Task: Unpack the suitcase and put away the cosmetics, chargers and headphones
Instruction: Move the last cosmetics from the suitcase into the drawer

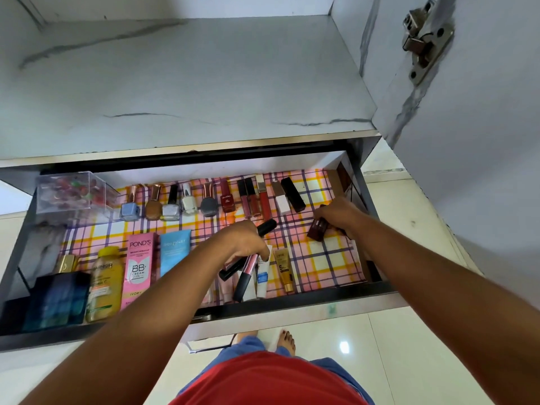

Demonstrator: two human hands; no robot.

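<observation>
An open drawer (292, 299) lined with checked paper holds cosmetics. Along its back lie several nail polish bottles (171, 207) and lip glosses (254, 197). At the front lie a pink Pond's tube (138, 264), a yellow Garnier bottle (105, 285) and small tubes (285, 270). My left hand (245, 244) is over the middle of the drawer, shut on a bunch of cosmetic sticks: a black tube (267, 227) and a pink gloss (248, 270). My right hand (339, 213) is at the right side, shut on a dark red lipstick (317, 229) just above the liner.
A clear box (73, 191) of small coloured items stands in the drawer's back left corner, a dark blue box (57, 299) at the front left. A marble-look shelf (190, 83) runs above the drawer. An open cabinet door (467, 112) with a hinge is on the right. My bare feet stand on tiled floor.
</observation>
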